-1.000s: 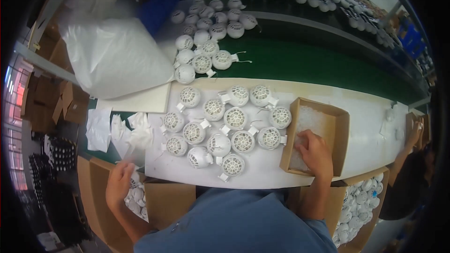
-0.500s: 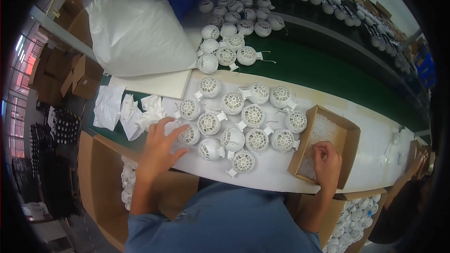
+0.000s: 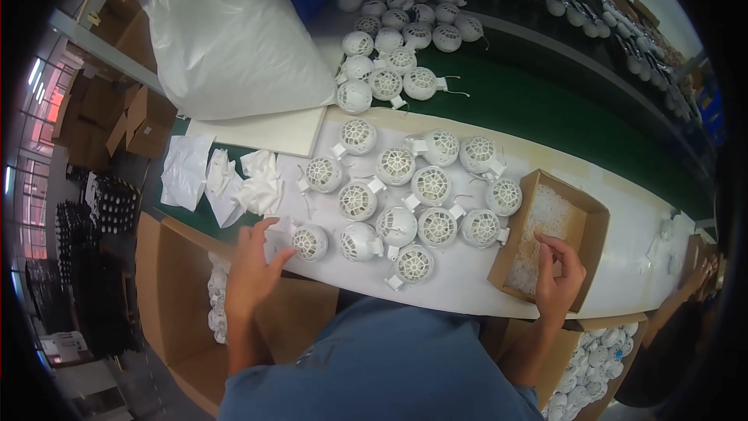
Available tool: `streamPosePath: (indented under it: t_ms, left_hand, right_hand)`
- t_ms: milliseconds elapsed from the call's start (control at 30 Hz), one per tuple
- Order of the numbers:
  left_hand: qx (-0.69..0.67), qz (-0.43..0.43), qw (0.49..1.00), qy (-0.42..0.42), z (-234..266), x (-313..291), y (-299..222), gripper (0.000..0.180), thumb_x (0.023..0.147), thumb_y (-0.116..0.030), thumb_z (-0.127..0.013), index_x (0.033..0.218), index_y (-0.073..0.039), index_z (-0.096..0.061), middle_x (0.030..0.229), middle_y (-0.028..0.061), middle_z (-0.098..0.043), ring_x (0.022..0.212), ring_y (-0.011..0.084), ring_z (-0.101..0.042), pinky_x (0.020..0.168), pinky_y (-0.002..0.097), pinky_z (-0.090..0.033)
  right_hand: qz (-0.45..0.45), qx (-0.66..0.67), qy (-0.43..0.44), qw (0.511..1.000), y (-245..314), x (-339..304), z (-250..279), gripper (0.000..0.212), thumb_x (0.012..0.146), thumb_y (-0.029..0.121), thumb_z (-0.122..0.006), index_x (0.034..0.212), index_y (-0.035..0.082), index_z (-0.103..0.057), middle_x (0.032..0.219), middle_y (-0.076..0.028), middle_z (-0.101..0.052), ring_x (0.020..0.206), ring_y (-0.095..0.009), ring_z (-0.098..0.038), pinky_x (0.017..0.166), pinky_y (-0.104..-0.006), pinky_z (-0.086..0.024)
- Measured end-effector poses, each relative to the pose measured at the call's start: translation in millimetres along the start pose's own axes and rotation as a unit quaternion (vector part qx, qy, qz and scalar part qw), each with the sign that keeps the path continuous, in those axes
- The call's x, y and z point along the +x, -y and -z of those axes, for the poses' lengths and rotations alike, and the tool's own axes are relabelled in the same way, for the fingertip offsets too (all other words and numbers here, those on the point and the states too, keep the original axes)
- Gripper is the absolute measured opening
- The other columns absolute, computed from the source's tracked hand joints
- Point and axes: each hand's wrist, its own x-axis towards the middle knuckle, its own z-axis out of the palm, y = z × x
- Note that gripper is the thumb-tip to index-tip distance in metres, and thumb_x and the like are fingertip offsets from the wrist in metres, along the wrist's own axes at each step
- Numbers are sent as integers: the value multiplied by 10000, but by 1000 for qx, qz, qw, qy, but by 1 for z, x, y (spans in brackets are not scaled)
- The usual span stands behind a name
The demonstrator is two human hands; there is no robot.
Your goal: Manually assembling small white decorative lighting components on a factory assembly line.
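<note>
My left hand (image 3: 251, 265) is at the table's near left, thumb and fingers apart. Its thumb tip is at the edge of a white round lattice housing (image 3: 309, 243), which lies a little apart from the others. Several more such housings (image 3: 358, 199), each with a small square bracket and some with thin wires, lie grouped in the middle of the white tabletop. Over a shallow cardboard box (image 3: 590, 242) my right hand (image 3: 558, 277) has thumb and forefinger pinched together; what they hold is too small to make out. Small clear plastic pieces (image 3: 545, 214) fill part of the box.
A large white plastic bag (image 3: 234, 51) and more housings (image 3: 387, 83) are at the back. White gloves (image 3: 261, 179) lie at left. Open cartons (image 3: 183, 320) with housings stand below the table on both sides. Another person's arm (image 3: 678, 296) shows at far right.
The housing by my left hand has moved nearer to me, away from the group, and my left hand has come down with it. My right hand stays over the box, fingers still pinched.
</note>
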Motion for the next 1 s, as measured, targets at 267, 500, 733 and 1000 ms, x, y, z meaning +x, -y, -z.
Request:
streamPosePath:
  t_ms: [267, 500, 733, 1000]
  left_hand:
    - [2, -39, 996, -86, -47, 9, -6, 616, 863, -173, -767, 1413, -68, -512, 1089, 134, -629, 947, 208, -639, 764, 324, -539]
    - [-251, -38, 943, -214, -59, 17, 24, 517, 914, -151, -716, 1365, -40, -489, 1114, 108, -595, 934, 183, -641, 738, 303, -564]
    - [-440, -154, 866, -182, -73, 29, -36, 287, 958, -113, -646, 1206, -42, -519, 1105, 98, -537, 952, 200, -632, 779, 339, -564]
    - [-440, -394, 806, -33, -81, 31, -126, 73, 1007, -88, -569, 1041, -41, -525, 1068, 116, -503, 947, 286, -647, 851, 413, -537]
  right_hand:
    - [143, 50, 25, 988, 33, 17, -25, 95, 876, -61, -685, 957, -15, -671, 996, -135, -767, 772, -128, -629, 682, -256, -488]
    - [162, 61, 48, 984, 27, 5, -31, 136, 852, -73, -704, 967, -8, -669, 981, -132, -767, 774, -133, -627, 692, -257, -494]
    - [104, 220, 102, 965, 54, -7, -54, 222, 861, -143, -644, 1062, -48, -642, 1070, -202, -732, 818, -171, -656, 749, -276, -546]
    - [129, 315, 133, 931, 82, 0, -70, 180, 874, -77, -687, 1043, -31, -647, 1059, -190, -721, 896, -196, -654, 811, -322, -523]
